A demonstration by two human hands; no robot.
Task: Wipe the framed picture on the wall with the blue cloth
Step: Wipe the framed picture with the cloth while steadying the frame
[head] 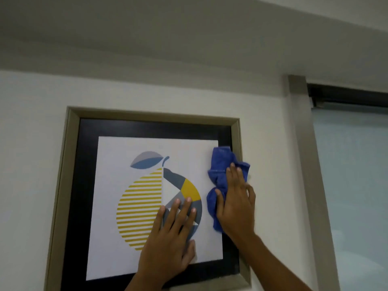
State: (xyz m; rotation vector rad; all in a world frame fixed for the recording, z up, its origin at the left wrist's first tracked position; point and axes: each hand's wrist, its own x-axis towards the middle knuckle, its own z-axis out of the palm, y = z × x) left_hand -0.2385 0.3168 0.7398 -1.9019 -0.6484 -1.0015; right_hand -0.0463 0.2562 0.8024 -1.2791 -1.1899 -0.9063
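Observation:
The framed picture [69, 185] hangs on the white wall, with a beige frame, a black mat and a print of a yellow-striped fruit with a grey-blue leaf. My left hand [170, 236] lies flat on the glass over the lower right part of the fruit, fingers spread, holding nothing. My right hand [236, 202] presses the crumpled blue cloth [220, 162] against the picture's right edge, over the black mat and the beige frame. Part of the cloth is hidden under my palm.
A grey vertical door or window post [304, 154] stands to the right of the picture, with frosted glass [352, 175] beyond it. The ceiling [168, 28] is close above. Bare white wall lies left of the frame.

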